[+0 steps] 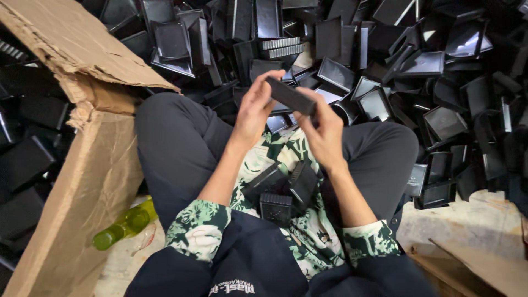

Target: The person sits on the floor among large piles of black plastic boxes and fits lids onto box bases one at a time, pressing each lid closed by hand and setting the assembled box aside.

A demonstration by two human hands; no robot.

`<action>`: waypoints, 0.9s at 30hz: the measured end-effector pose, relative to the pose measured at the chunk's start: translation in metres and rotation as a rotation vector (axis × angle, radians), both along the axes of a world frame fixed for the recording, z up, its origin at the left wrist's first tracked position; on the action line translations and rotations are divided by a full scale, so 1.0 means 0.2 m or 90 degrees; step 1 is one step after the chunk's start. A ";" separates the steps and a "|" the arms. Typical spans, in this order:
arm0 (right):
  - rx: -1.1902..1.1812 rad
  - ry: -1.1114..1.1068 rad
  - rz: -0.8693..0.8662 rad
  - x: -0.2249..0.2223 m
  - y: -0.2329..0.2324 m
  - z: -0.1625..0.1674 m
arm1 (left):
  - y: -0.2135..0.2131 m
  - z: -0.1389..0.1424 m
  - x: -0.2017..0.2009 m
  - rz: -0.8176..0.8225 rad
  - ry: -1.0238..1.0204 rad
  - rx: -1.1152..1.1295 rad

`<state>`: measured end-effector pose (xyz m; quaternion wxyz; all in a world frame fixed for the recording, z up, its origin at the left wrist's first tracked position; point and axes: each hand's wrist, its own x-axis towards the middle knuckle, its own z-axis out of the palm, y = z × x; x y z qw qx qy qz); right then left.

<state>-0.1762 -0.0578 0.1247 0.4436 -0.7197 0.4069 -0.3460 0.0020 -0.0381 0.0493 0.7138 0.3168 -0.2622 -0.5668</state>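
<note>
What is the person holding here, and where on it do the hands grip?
A flat black plastic tray, held edge-on between both hands: the left hand grips its left end, the right hand its right end.

Dim overhead light; soft glare on black trays (434, 63); dark, slightly stretched corners; mild blur

torn cardboard box (82, 165), green bottle (125, 224)

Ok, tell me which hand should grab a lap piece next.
Probably the right hand: it pinches only the end of the black piece, above the lap pieces. The left hand grips more.
</note>
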 end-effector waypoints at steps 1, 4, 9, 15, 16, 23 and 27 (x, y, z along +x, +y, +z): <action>-0.038 -0.034 0.002 -0.02 -0.01 0.00 | 0.00 0.02 -0.01 0.004 -0.075 -0.052; -0.034 -0.032 -0.058 -0.04 -0.02 -0.04 | 0.00 0.03 -0.02 0.054 -0.201 -0.062; 0.046 -0.087 -0.050 -0.09 -0.02 -0.11 | 0.01 0.01 -0.05 0.080 -0.291 0.009; 0.241 -0.224 0.127 -0.39 -0.04 -0.08 | 0.30 0.16 -0.02 -0.192 -0.594 0.151; 0.275 -0.154 0.162 -0.46 -0.02 -0.07 | 0.38 0.19 0.00 -0.248 -0.639 0.139; 0.326 0.416 0.294 -0.49 0.11 -0.09 | 0.74 0.27 0.01 -0.332 -0.864 0.134; 0.285 0.350 0.460 -0.38 0.12 -0.06 | 0.77 0.25 -0.06 -0.343 -0.901 0.128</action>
